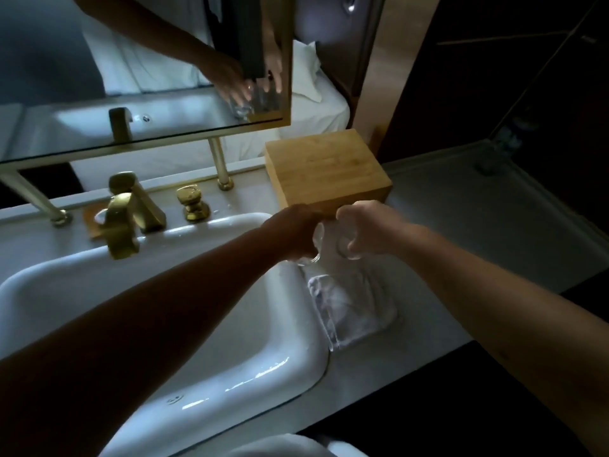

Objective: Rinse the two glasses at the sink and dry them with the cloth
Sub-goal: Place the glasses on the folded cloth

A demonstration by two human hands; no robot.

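Both hands over the counter [461, 232], right of the sink [280, 324], just in front of the wood box [326, 169]. Left hand [293, 230] curled round a clear glass [313, 252]; right hand [369, 225] curled round a second glass [346, 250]. Glasses side by side, near touching; contents cannot be told. Below them a white crumpled cloth [352, 308] lies on the counter at the sink's rim. Sink: white, glossy, rounded. Brass tap [122, 222], squared spout. Box: pale wood, rectangular, lid closed.
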